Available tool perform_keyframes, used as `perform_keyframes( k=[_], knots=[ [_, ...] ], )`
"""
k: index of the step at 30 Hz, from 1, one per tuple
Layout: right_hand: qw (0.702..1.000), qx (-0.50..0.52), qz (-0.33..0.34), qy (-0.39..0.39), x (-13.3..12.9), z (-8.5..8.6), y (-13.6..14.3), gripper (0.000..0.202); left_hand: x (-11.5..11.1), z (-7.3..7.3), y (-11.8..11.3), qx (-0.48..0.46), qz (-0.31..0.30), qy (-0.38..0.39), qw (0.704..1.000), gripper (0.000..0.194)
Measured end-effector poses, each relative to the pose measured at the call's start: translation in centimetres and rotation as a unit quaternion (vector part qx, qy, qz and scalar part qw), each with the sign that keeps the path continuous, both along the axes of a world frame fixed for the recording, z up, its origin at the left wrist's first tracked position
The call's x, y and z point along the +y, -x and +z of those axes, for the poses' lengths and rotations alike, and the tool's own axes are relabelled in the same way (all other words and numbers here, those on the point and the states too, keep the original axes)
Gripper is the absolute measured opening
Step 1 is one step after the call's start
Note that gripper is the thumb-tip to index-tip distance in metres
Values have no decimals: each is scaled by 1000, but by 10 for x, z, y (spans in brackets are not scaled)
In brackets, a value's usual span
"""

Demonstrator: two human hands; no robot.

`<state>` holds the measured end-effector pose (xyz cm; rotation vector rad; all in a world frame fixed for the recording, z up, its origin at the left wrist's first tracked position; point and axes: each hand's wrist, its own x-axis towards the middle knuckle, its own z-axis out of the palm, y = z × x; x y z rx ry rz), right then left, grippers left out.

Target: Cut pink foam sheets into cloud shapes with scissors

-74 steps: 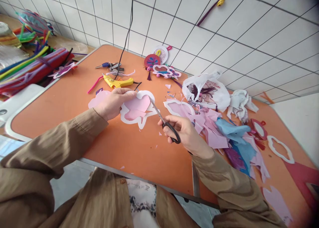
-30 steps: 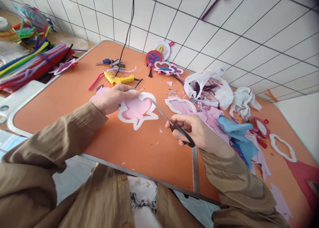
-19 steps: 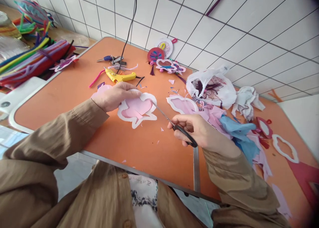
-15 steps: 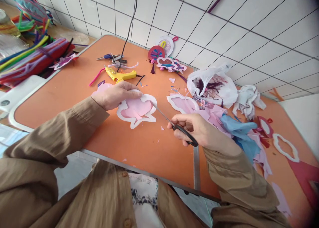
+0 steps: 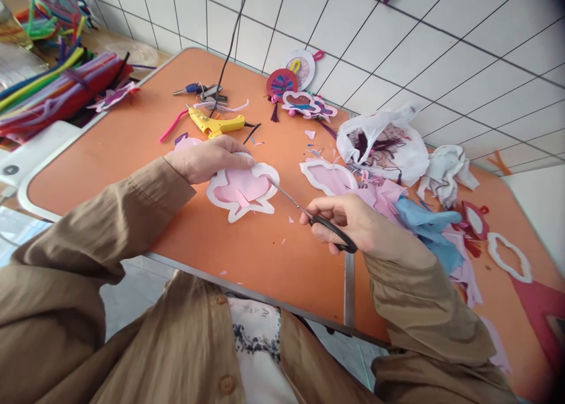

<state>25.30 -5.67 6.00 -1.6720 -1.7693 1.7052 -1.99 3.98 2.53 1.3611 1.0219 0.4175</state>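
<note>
My left hand (image 5: 212,159) grips the upper left edge of a white felt cutout (image 5: 216,207) with a wavy outline and pink fabric (image 5: 241,186) showing in its middle. The pink piece has a slit near its lower edge. Black-handled scissors (image 5: 332,230) are in my right hand (image 5: 339,221), and their blades point up and left, with the tips at the right inner edge of the white border. Beyond my left hand a yellow glue gun (image 5: 216,123) lies on the orange table (image 5: 247,248). Another white-edged pink cutout (image 5: 329,177) lies behind my right hand.
Pink and blue fabric scraps (image 5: 426,221) spread to the right beside a white plastic bag (image 5: 384,145). Finished-looking felt ornaments (image 5: 298,86) lie by the tiled wall. Keys (image 5: 205,90) and a hanging black cord (image 5: 232,45) are at the back. Bundled pipe cleaners (image 5: 66,92) sit at left.
The view has shifted slightly. Both hands keep nearly the same pose, with the scissor tips still at the right side of the felt cutout.
</note>
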Motion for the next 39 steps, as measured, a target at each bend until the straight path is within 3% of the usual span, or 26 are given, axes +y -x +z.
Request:
perform_keyframes(
  k=[6,10,17,22,28,39],
  knots=[
    [999,36,-8,2,0,14,1,35,10,11,-1,-61,-20,58,996,17],
    [994,99,49,20,1,19,-12,49,22,22,-5,-62,-87,77,991,17],
    [995,59,35,73,-5,41,-27,46,31,28,-23,-41,-162,92,982,18],
    [996,34,-28,72,-9,50,-18,40,27,33,-33,-12,-160,94,982,20],
    [997,-11,-49,64,-13,54,-7,37,26,34,-40,9,-152,114,982,17],
    [996,18,-55,65,-20,42,-7,37,19,32,-42,2,-142,140,980,21]
  ],
)
